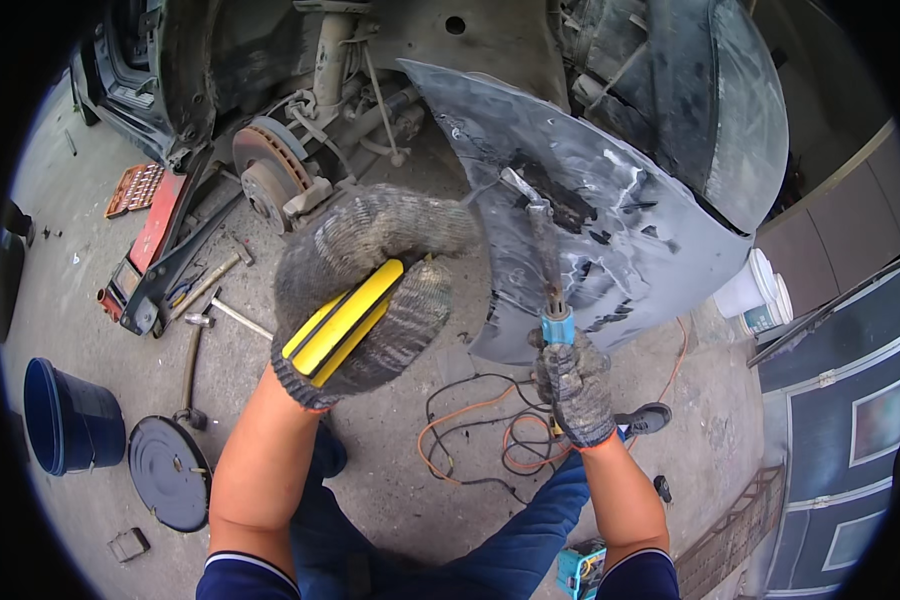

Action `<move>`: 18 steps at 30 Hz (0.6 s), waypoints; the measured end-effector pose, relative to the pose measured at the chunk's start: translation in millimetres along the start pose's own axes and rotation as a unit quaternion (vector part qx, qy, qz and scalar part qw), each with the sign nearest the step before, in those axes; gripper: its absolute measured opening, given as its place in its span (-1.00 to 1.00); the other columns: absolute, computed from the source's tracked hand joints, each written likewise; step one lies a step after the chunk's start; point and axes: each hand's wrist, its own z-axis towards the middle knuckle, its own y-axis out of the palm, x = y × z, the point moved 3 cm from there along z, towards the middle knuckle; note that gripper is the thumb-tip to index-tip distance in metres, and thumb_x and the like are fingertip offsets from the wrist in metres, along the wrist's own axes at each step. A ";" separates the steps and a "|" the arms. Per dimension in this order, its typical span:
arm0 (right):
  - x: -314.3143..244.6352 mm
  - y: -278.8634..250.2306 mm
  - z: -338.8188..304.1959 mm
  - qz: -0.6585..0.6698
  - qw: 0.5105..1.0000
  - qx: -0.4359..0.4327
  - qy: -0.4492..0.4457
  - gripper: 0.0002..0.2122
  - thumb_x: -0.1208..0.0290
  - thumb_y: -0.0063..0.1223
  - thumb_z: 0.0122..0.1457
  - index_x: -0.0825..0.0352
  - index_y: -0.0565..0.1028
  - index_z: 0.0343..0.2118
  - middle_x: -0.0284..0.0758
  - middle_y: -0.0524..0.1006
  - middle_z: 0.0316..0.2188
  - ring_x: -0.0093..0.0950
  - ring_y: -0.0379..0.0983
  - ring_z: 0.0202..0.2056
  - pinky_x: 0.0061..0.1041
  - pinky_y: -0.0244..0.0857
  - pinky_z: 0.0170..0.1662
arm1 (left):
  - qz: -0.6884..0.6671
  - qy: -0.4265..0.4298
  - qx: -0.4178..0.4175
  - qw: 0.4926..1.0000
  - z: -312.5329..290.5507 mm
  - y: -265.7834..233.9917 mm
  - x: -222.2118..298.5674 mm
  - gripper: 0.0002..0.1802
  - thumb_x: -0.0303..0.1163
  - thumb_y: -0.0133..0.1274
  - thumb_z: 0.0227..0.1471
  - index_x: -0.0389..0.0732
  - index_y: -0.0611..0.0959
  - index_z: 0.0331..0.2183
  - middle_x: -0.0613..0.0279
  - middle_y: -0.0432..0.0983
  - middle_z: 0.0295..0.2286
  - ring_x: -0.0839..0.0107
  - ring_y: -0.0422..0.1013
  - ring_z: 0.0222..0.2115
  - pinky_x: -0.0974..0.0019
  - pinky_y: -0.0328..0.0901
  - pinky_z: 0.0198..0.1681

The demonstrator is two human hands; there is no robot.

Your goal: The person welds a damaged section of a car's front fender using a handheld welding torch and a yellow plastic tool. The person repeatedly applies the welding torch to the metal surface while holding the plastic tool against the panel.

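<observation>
In a grey knitted glove, my left hand (pixel 315 245) is closed around a tool with two yellow-and-black handles (pixel 345 315); its working end is hidden in the glove. A thin dark strip runs from these fingers toward the torn area of a grey car body panel (pixel 670 265). My right hand (pixel 577 390), also gloved, grips the blue handle of a hot-iron-like tool (pixel 548 255) with a long metal shaft. Its flat, pale tip lies over or against the panel beside a dark, melted-looking patch (pixel 560 200). Whether tip and strip touch the panel I cannot tell.
A brake disc (pixel 270 170) and strut (pixel 332 55) stand exposed beyond my left hand. At left are a red jack (pixel 157 220), hammers (pixel 238 315), a blue bucket (pixel 70 415) and a black lid (pixel 168 470). Cables (pixel 470 440) coil between my legs. White buckets (pixel 750 285) stand right.
</observation>
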 end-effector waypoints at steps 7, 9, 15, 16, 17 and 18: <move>4.7 -2.1 5.7 -0.004 1.000 -0.002 -0.029 -0.63 0.06 -0.09 0.32 0.33 0.51 -0.19 -0.51 0.36 -0.61 -0.67 0.24 -0.59 -0.60 0.17 -0.47 | 0.000 0.039 0.000 0.999 5.3 -0.1 -2.7 -0.79 -0.34 0.16 0.04 -0.26 0.63 -0.29 0.12 0.61 -0.33 0.32 0.49 -0.34 0.25 0.36 -0.15; 5.8 -1.4 4.4 0.000 1.000 0.001 -0.028 -0.63 0.06 -0.09 0.32 0.33 0.51 -0.19 -0.51 0.36 -0.61 -0.67 0.24 -0.59 -0.60 0.17 -0.47 | -0.011 0.029 0.004 0.999 3.2 0.1 -3.3 -0.78 -0.35 0.16 0.03 -0.26 0.64 -0.28 0.12 0.61 -0.33 0.32 0.49 -0.33 0.25 0.36 -0.15; 7.3 -3.8 3.6 0.007 1.000 -0.002 -0.024 -0.64 0.07 -0.08 0.32 0.32 0.51 -0.18 -0.51 0.37 -0.61 -0.68 0.24 -0.59 -0.61 0.16 -0.48 | -0.016 0.001 0.005 1.000 0.7 1.8 1.3 -0.78 -0.36 0.16 0.03 -0.26 0.64 -0.27 0.11 0.61 -0.34 0.30 0.50 -0.32 0.24 0.36 -0.15; 6.0 -2.4 2.5 0.035 0.999 -0.011 -0.009 -0.64 0.07 -0.08 0.32 0.32 0.51 -0.18 -0.51 0.37 -0.61 -0.68 0.25 -0.59 -0.61 0.15 -0.49 | -0.001 0.005 0.000 1.000 1.8 0.5 2.4 -0.79 -0.36 0.16 0.03 -0.26 0.64 -0.28 0.11 0.61 -0.34 0.30 0.50 -0.32 0.23 0.36 -0.15; 5.6 -1.8 1.7 0.064 0.998 -0.021 0.006 -0.64 0.06 -0.08 0.31 0.32 0.51 -0.18 -0.52 0.36 -0.61 -0.68 0.25 -0.59 -0.62 0.15 -0.49 | 0.014 0.009 -0.005 1.000 2.8 0.4 2.9 -0.79 -0.37 0.15 0.03 -0.26 0.64 -0.29 0.11 0.62 -0.34 0.29 0.50 -0.32 0.23 0.36 -0.15; 4.6 -1.8 2.5 0.049 0.999 -0.024 -0.001 -0.64 0.07 -0.08 0.31 0.32 0.51 -0.18 -0.52 0.37 -0.61 -0.68 0.25 -0.59 -0.62 0.15 -0.49 | -0.002 0.012 0.002 1.000 2.8 -0.2 2.4 -0.80 -0.37 0.15 0.02 -0.26 0.63 -0.29 0.11 0.62 -0.34 0.29 0.51 -0.32 0.22 0.36 -0.15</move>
